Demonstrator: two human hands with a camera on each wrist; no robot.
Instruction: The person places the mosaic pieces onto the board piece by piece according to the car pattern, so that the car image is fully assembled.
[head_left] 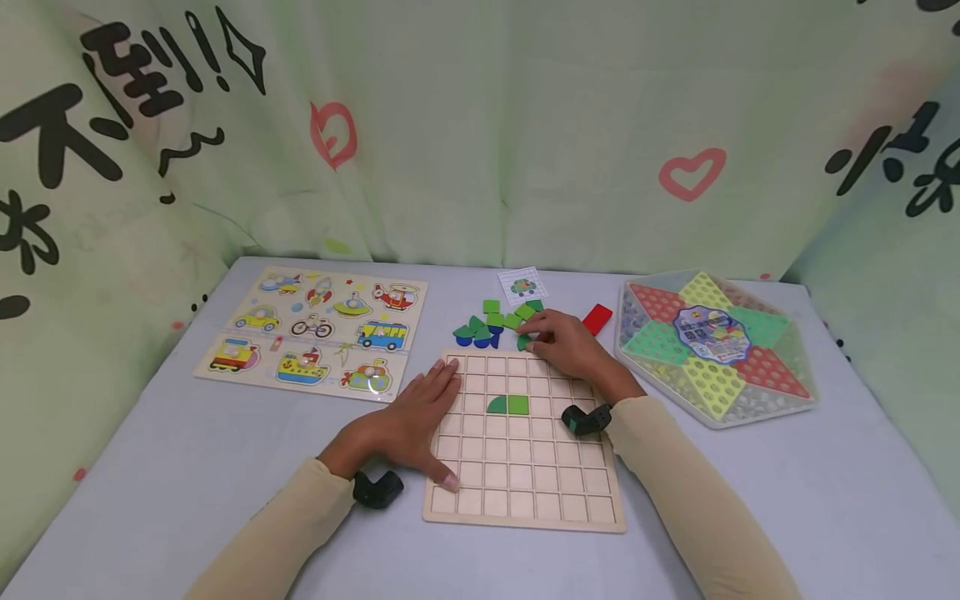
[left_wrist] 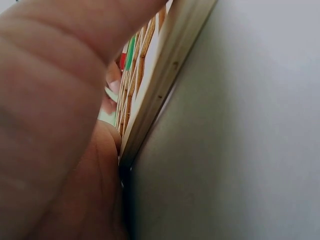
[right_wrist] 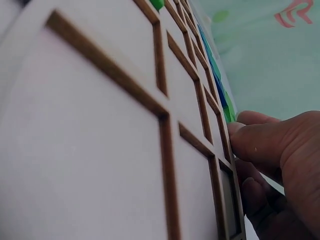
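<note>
A square wooden grid board point(head_left: 521, 477) lies on the table. In it a green quarter-circle piece point(head_left: 497, 405) sits beside a green square piece point(head_left: 518, 405). My left hand point(head_left: 417, 412) rests along the board's left edge, fingers straight and thumb spread over the near-left cells. At the far edge my right hand point(head_left: 567, 343) pinches a dark green piece point(head_left: 522, 342) between thumb and fingertips; its outline is partly hidden. Close to those fingertips lies a pile of loose green and blue pieces point(head_left: 480, 330). The right wrist view shows the bent fingers point(right_wrist: 260, 142) at the board's rim.
Behind the pile lies a small picture card point(head_left: 522, 286). A red piece point(head_left: 597, 319) lies right of my right hand. A vehicle puzzle board point(head_left: 315, 333) is at the left, and a hexagonal game box point(head_left: 712, 346) at the right. A printed curtain point(head_left: 510, 150) hangs behind the table.
</note>
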